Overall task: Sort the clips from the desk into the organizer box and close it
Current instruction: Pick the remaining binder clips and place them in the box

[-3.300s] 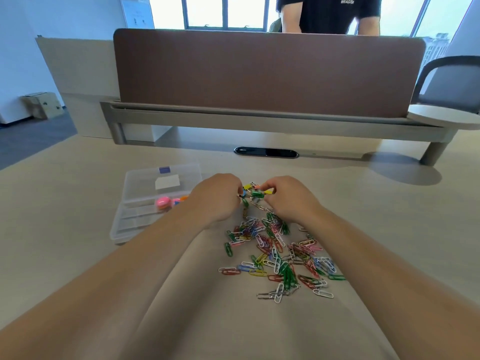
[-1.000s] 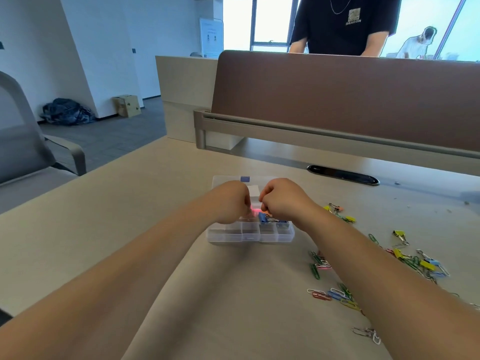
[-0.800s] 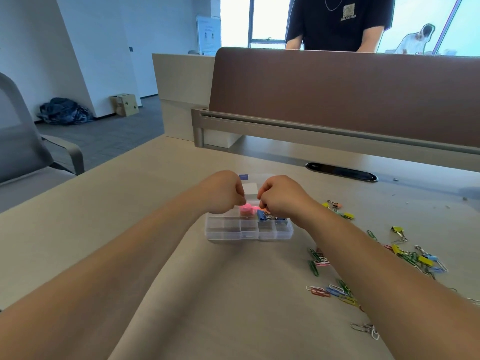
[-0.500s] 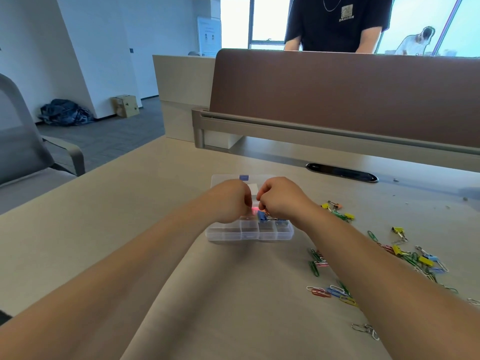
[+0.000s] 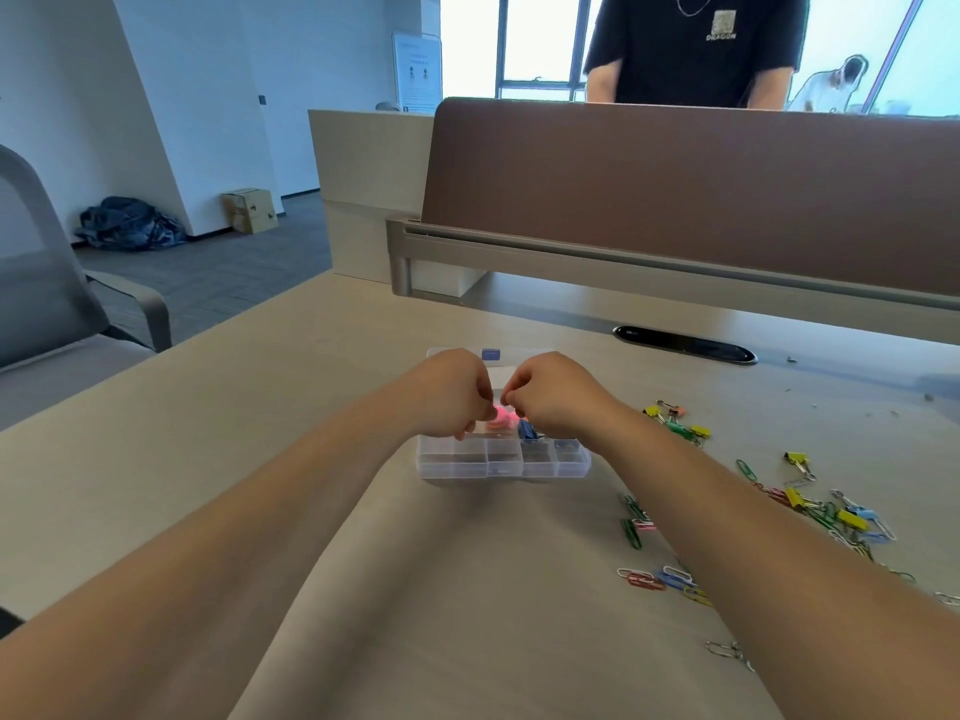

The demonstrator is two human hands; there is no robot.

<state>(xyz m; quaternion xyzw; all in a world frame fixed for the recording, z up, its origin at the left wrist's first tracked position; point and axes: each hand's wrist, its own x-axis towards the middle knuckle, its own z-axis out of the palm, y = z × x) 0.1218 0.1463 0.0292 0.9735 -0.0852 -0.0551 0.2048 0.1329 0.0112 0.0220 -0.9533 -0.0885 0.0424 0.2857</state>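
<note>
A clear plastic organizer box (image 5: 501,462) lies open on the desk, its lid flat behind it. Pink clips (image 5: 500,421) and a blue binder clip (image 5: 527,430) sit in its middle compartments; the front compartments look bare. My left hand (image 5: 453,394) and my right hand (image 5: 551,394) hover close together just above the box, fingers curled, thumbs and forefingers nearly meeting. Whatever they pinch is hidden. Loose binder clips (image 5: 678,424) and coloured paper clips (image 5: 831,514) lie scattered on the desk to the right.
A brown divider panel (image 5: 675,184) on a grey rail closes off the back of the desk, and a person in a black shirt (image 5: 691,44) stands behind it. A black cable slot (image 5: 684,345) is behind the box. A grey chair (image 5: 57,298) stands left.
Since 3.3 s ago both hands left the clip pile and came over the box, where a blue clip now lies. In the last second they bobbed slightly up and down there.
</note>
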